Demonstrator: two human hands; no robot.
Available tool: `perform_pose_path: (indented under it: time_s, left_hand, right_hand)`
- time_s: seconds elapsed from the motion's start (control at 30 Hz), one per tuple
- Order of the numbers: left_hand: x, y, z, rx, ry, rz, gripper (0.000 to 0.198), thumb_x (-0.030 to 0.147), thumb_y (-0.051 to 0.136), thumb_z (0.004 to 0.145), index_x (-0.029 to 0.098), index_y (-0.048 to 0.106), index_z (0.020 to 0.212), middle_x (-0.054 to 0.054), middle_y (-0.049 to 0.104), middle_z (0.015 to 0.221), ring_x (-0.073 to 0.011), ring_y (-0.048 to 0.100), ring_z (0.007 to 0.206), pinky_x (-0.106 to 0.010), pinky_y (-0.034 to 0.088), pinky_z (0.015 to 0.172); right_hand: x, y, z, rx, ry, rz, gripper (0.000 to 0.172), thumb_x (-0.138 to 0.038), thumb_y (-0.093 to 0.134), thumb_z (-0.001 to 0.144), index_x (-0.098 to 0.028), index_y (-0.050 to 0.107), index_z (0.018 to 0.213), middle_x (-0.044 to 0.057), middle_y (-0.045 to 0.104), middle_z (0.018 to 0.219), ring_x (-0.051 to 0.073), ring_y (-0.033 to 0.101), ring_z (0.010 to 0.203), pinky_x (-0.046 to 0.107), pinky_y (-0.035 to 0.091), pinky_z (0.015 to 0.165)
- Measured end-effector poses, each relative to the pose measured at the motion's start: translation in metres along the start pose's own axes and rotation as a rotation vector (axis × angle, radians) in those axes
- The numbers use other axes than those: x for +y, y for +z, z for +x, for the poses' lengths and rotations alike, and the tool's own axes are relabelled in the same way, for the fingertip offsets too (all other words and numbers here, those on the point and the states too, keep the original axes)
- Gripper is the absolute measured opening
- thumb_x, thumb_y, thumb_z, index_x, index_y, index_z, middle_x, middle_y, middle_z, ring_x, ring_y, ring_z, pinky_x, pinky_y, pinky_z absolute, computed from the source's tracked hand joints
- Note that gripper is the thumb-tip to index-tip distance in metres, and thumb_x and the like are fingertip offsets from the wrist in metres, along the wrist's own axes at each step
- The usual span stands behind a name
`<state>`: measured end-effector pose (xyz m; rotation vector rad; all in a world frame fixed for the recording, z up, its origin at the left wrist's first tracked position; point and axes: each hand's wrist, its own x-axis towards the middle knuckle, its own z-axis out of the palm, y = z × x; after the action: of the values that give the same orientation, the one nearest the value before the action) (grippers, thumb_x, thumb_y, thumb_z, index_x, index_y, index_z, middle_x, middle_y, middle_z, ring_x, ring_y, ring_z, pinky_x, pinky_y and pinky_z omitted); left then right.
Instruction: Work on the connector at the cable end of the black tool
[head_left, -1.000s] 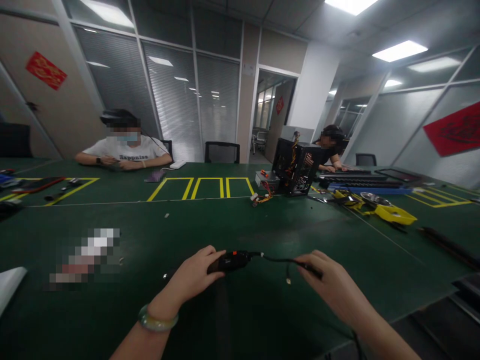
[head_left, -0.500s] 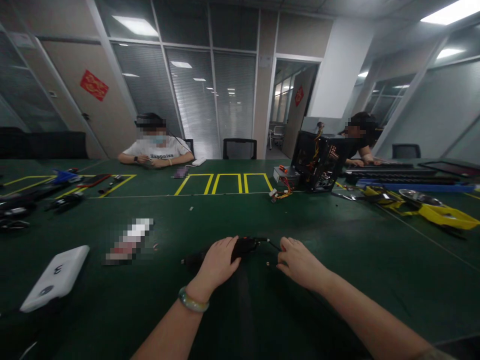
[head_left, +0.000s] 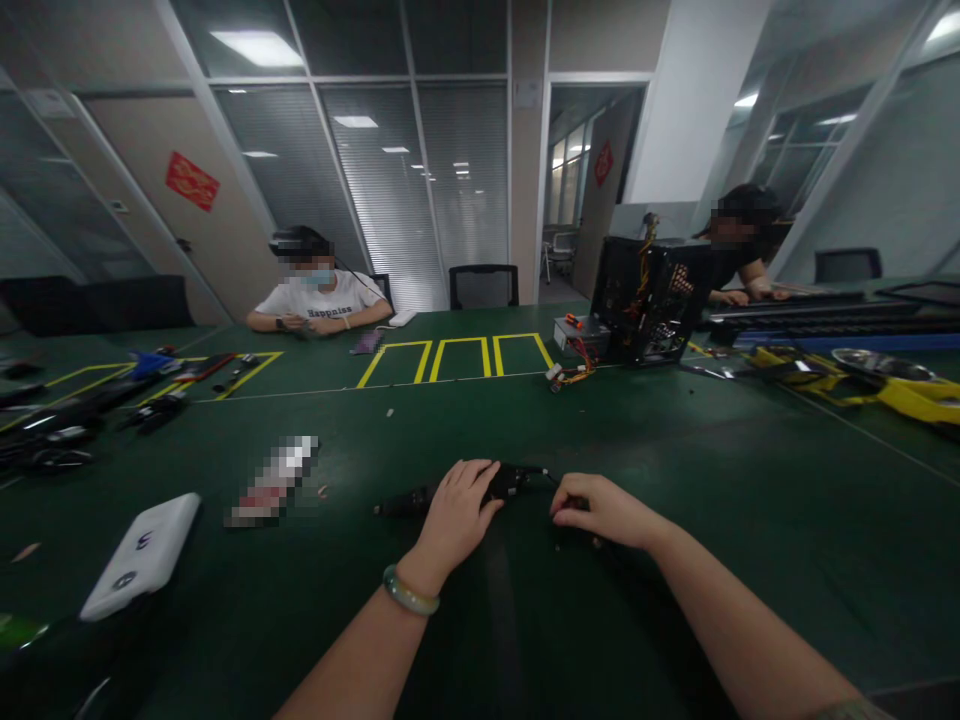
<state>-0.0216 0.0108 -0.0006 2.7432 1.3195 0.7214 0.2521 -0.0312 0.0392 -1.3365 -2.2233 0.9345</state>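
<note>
A black corded power tool (head_left: 410,502), slim like a rotary tool, lies across the green table, its narrow tip pointing left. My left hand (head_left: 461,502) rests over its middle, fingers wrapped across the body and hiding part of it. From the right end runs a thin black cord (head_left: 552,476). My right hand (head_left: 604,508) is closed around this cord just right of the tool; the fingers hide most of what they grip. Tiny bits lie on the table under the right hand.
Left are a white case-like object (head_left: 142,556) and a blurred-out packet (head_left: 276,485). Across the table stand an open computer case (head_left: 660,300) and a power supply with wires (head_left: 581,335). Black parts (head_left: 67,415) and yellow parts (head_left: 919,398) lie at the sides. Two people sit opposite.
The view has shifted slightly. My left hand stays on the tool. My right hand's fingers have curled in further by the cord, with dark material now showing between them.
</note>
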Motion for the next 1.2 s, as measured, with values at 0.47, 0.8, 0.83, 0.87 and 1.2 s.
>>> perform_pose_path:
  time_s: [0.47, 0.8, 0.83, 0.87, 1.2]
  left_hand:
    - [-0.018, -0.023, 0.014, -0.281, 0.055, -0.142, 0.042, 0.043, 0.041, 0.099, 0.03, 0.044, 0.139, -0.003, 0.054, 0.133, -0.0205, 0.05, 0.12, -0.039, 0.038, 0.104]
    - [-0.009, -0.027, 0.006, -0.18, -0.032, -0.122, 0.035, 0.035, 0.036, 0.101, 0.024, 0.053, 0.13, -0.005, 0.058, 0.125, -0.0207, 0.051, 0.119, -0.04, 0.039, 0.105]
    - [-0.003, -0.024, 0.007, -0.147, -0.022, -0.102, 0.034, 0.032, 0.036, 0.101, 0.023, 0.053, 0.129, -0.006, 0.057, 0.127, -0.0214, 0.048, 0.122, -0.041, 0.037, 0.107]
    - [0.004, -0.021, 0.007, -0.119, -0.001, -0.084, 0.034, 0.029, 0.037, 0.1, 0.022, 0.053, 0.129, -0.006, 0.055, 0.13, -0.022, 0.045, 0.125, -0.042, 0.034, 0.11]
    - [0.038, 0.009, 0.03, -0.145, 0.009, 0.028, 0.015, 0.025, 0.051, 0.093, 0.02, 0.054, 0.107, -0.006, 0.059, 0.105, -0.0218, 0.058, 0.096, -0.037, 0.048, 0.084]
  right_hand:
    - [-0.018, -0.008, 0.001, -0.365, 0.093, -0.029, 0.017, -0.036, 0.063, 0.085, -0.022, 0.067, 0.094, 0.001, 0.064, 0.092, 0.017, 0.06, 0.074, 0.026, 0.041, 0.061]
    - [0.005, 0.028, 0.026, 0.112, 0.23, -0.006, 0.017, -0.036, 0.054, 0.092, -0.019, 0.058, 0.094, 0.0, 0.064, 0.08, 0.014, 0.058, 0.068, 0.024, 0.037, 0.058]
    - [0.006, 0.032, 0.027, 0.146, 0.21, -0.025, 0.016, -0.035, 0.054, 0.092, -0.019, 0.058, 0.093, 0.0, 0.064, 0.08, 0.014, 0.058, 0.069, 0.024, 0.037, 0.059]
    - [0.006, 0.035, 0.027, 0.174, 0.192, -0.047, 0.015, -0.034, 0.056, 0.091, -0.019, 0.059, 0.092, 0.0, 0.064, 0.08, 0.015, 0.058, 0.07, 0.024, 0.037, 0.06]
    - [0.006, 0.038, 0.025, 0.282, 0.223, 0.004, 0.016, -0.033, 0.057, 0.089, -0.018, 0.061, 0.087, 0.001, 0.065, 0.076, 0.014, 0.059, 0.066, 0.024, 0.037, 0.057]
